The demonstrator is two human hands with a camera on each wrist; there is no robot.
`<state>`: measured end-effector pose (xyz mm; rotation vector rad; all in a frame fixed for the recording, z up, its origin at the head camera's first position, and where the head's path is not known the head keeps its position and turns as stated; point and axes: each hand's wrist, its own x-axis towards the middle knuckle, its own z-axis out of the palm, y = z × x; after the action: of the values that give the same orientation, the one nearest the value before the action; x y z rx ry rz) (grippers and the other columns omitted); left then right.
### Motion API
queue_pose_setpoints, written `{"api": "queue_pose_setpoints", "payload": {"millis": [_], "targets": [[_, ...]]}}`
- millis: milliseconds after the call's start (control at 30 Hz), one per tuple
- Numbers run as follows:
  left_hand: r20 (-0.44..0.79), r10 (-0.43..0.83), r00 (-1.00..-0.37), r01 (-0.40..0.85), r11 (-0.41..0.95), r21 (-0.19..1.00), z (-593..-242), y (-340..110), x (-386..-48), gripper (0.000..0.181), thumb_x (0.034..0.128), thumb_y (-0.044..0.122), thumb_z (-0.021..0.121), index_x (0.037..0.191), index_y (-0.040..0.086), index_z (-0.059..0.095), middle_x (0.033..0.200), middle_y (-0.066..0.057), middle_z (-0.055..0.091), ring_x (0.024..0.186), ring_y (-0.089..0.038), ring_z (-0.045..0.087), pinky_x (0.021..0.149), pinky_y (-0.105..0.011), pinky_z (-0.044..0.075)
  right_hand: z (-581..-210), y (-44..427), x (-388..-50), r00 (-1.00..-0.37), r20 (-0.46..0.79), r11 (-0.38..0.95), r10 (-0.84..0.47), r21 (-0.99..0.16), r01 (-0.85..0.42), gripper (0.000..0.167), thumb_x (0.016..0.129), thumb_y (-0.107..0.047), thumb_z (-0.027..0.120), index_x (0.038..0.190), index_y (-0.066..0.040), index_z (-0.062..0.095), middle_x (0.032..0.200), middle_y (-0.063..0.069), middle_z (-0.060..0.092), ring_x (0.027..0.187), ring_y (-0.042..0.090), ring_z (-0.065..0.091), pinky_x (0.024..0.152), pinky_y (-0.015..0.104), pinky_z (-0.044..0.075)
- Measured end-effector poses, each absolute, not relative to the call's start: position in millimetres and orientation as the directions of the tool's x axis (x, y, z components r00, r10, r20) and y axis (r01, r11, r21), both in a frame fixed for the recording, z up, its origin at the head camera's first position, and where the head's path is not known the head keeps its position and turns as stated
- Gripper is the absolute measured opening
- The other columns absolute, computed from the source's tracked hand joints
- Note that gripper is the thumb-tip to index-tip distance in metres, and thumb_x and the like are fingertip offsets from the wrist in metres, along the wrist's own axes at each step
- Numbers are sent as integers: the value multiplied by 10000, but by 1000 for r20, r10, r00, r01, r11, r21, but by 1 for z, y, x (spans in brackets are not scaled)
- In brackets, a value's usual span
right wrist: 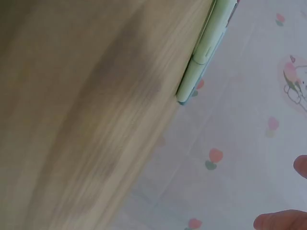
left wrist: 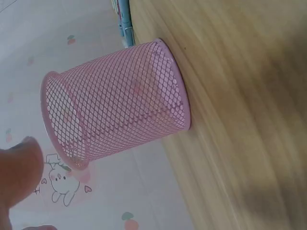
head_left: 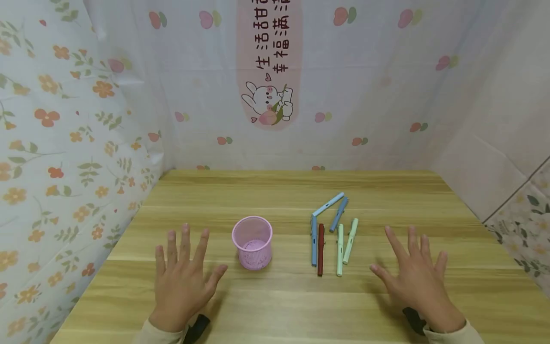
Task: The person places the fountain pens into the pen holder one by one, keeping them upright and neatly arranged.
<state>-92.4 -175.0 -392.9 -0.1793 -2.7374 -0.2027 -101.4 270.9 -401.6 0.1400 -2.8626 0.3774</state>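
at twelve o'clock you face a white curtain [head_left: 193, 91] with printed fruit, a rabbit [head_left: 267, 99] and dark red lettering [head_left: 280, 46]; at ten, an orange-flowered sheet [head_left: 68, 157]; at two, a pale panel [head_left: 485, 95]. below you spreads a wood-grained tabletop [head_left: 279, 313].

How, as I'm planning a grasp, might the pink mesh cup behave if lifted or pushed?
The pink mesh cup is probably light, being open mesh with nothing inside. Its even, round shape suggests it is fairly stiff. Standing upright and taller than wide, it may tip if pushed high.
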Motion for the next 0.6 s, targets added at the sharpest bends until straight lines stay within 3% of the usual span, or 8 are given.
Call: {"api": "queue_pose_setpoints", "payload": {"millis": [167,300,467,600], "targets": [[389,165,-906,241,958,155,-390,-177,-104,854,807,553,696,1458,78,412,1480,-332,294,1343,-547,243,1061,-673,186,-398,271,-117,-962,248,928,-114,-319,-193,893,870,-487,680,1534,-97,227,1465,418,173,1239,672,233,921,815,140],[367,217,-905,345,877,334,-392,-178,-117,899,768,402,805,1440,-13,376,1415,-333,396,1268,-536,382,1002,-648,333,-395,272,-129,-978,162,870,-130,-455,-191,850,913,-456,642,1506,0,237,1447,405,254,1226,625,320,920,739,298],[330,226,-916,380,748,543,-398,-177,-134,834,792,286,811,1411,-66,377,1355,-293,492,1209,-453,494,963,-573,423,-395,275,-144,-986,123,820,-116,-548,-165,714,957,-407,595,1442,45,331,1320,366,467,1101,534,530,818,630,469],[316,217,-924,377,661,649,-400,-173,-145,802,779,224,826,1397,-45,391,1325,-277,525,1160,-428,548,904,-535,484,-397,277,-160,-992,80,773,-95,-623,-124,657,970,-427,562,1393,50,404,1199,310,578,1035,462,596,785,555,514]]}}
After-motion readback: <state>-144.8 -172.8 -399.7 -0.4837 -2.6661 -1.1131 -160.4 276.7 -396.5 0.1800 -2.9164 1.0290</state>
